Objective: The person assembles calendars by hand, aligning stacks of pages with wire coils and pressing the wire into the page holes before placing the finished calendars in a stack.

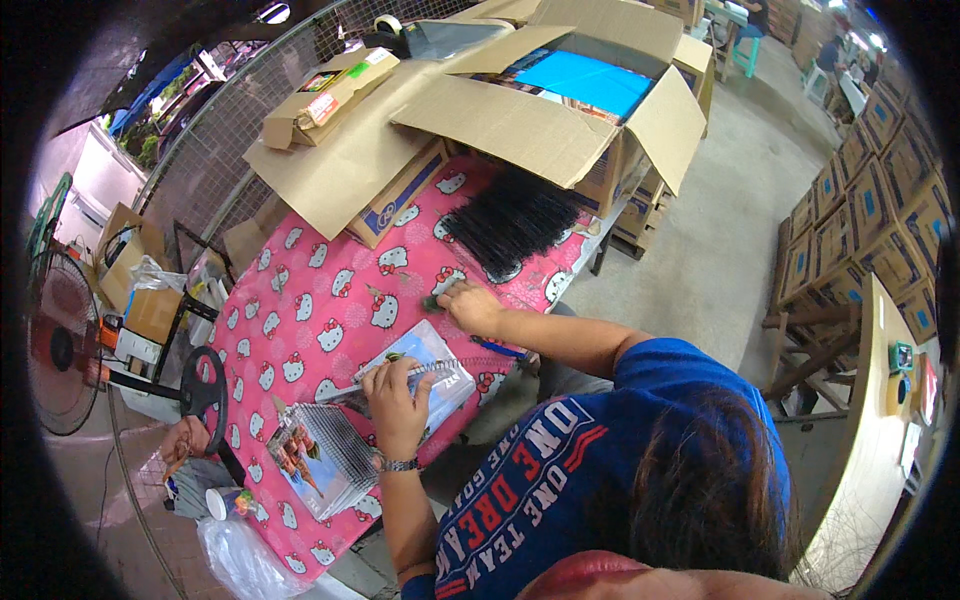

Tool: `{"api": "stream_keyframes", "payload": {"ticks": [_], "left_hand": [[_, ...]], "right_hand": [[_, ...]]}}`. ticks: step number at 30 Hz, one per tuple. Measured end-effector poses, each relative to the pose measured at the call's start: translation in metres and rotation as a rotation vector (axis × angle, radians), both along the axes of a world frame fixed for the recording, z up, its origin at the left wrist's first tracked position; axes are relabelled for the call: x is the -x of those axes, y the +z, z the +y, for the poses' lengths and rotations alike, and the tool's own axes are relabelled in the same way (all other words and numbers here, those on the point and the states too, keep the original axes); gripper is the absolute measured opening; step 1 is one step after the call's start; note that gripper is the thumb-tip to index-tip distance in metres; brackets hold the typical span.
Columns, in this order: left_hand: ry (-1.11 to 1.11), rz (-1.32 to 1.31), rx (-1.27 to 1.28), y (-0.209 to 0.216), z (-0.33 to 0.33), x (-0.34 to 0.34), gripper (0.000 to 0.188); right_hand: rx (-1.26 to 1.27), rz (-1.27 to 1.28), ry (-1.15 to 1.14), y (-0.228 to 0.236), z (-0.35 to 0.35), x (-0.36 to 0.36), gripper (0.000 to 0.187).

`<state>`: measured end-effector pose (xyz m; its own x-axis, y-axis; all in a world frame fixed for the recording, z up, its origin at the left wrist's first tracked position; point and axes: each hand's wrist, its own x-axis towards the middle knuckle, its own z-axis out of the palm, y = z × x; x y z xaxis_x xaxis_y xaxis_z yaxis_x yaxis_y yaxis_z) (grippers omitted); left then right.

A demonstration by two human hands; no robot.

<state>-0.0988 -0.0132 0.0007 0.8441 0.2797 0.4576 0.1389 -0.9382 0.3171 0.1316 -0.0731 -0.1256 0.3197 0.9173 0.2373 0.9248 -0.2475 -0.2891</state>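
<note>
On the pink patterned tablecloth (pixel 300 330), a spiral-bound booklet (pixel 455 393) with a blue sky picture lies in front of me. My left hand (pixel 398 395), with a watch at the wrist, is closed over the booklet beside its wire spine, fingers bent onto the pages. Beyond the booklet, my right hand (pixel 472 306) is closed at the tabletop around a small dark green thing (pixel 432 302); its kind is mostly hidden by the fingers. A stack of similar spiral-bound booklets (pixel 322 462) sits to the left. A blue pen-like item (pixel 500 348) lies near my right forearm.
A bundle of thin black wires (pixel 510 220) lies beyond my right hand. Behind it stands an open cardboard box (pixel 510 125) with blue contents. A fan (pixel 65 340) and a clear plastic bag (pixel 240 555) are at the left; stacked cartons (pixel 860 210) line the right.
</note>
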Motion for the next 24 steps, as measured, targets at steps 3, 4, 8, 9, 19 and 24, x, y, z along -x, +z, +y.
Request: {"api": "stream_keyframes", "payload": {"ticks": [3, 4, 8, 9, 19, 24], "left_hand": [[0.005, 0.026, -0.017, -0.003, 0.002, -0.002, 0.018], [0.018, 0.052, -0.018, -0.007, 0.003, 0.0, 0.017], [-0.036, 0.007, 0.006, -0.018, 0.01, -0.001, 0.018], [0.036, 0.013, -0.07, -0.021, 0.006, 0.0, 0.021], [0.246, -0.007, 0.0, -0.018, 0.0, 0.006, 0.035], [0.206, -0.005, -0.02, -0.016, -0.001, 0.003, 0.035]], "right_hand": [[-0.045, -0.065, -0.003, -0.041, -0.015, -0.011, 0.042], [-0.043, 0.061, -0.034, -0.044, -0.016, -0.008, 0.054], [-0.017, 0.06, -0.017, -0.046, 0.002, -0.013, 0.062], [0.022, 0.07, -0.063, -0.046, 0.003, -0.016, 0.062], [0.171, 1.561, 0.873, 0.115, 0.001, 0.005, 0.04], [0.27, 1.43, 0.871, 0.115, 0.0, 0.001, 0.039]]}}
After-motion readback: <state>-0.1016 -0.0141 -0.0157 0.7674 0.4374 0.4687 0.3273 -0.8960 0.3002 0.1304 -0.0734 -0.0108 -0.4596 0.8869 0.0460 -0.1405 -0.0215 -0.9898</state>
